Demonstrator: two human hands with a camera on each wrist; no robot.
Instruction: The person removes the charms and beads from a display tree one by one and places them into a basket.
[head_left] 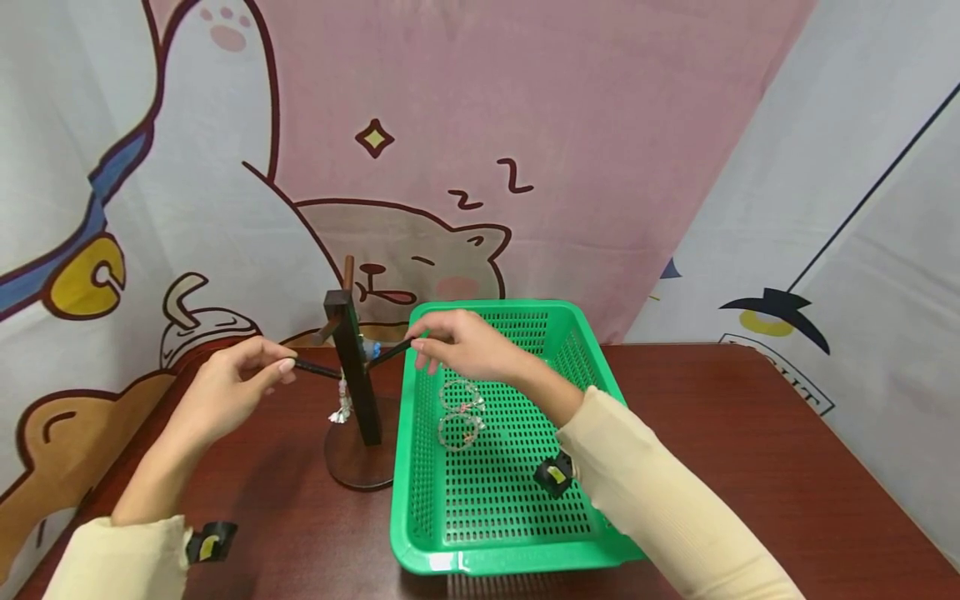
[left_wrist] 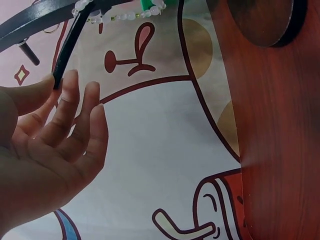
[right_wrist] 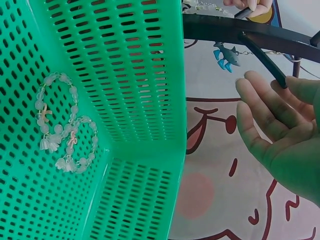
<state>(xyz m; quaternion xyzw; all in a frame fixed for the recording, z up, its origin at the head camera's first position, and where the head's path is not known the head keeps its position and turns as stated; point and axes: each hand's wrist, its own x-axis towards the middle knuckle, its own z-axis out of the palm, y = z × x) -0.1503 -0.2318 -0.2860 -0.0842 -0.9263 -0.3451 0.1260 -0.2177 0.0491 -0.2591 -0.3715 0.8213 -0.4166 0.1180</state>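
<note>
Dark wood stand (head_left: 356, 367) upright btwn both hands, post on a round base (head_left: 360, 475). L hand (head_left: 232, 383) pinches the outer end of the L peg (head_left: 318, 368) w/ thumb + index; other fingers loosely bent, off the peg. R hand (head_left: 468, 343) does the same on the R peg (right_wrist: 265, 60): thumb + fingertip at its outer end, remaining fingers part-extended below. So both grips narrow, one peg each, post in the middle.

Beaded bracelet (left_wrist: 125, 17) hangs on the L peg, inboard of L hand's fingers, right by the post; pale tassel dangles under it. Blue fish-shaped charm (right_wrist: 228, 55) on a thin chain is just beside the post, R hand side, near the R peg's inner end. Upper peg (head_left: 349, 271) crosses the post above both hands' grips.

Green basket (head_left: 401, 500) sits under R hand + forearm, R of the stand. Inside it, below R hand: 2 clear/pale bead bracelets, one (right_wrist: 74, 100) touching the other (right_wrist: 94, 140), each w/ a small pinkish bow and pale tassel.

Reddish-brown table (head_left: 750, 433) under it all; cartoon-print cloth (head_left: 600, 167) behind the hands. Cream sleeves (head_left: 120, 558) on both arms, small black cam (head_left: 210, 542) at each wrist.
</note>
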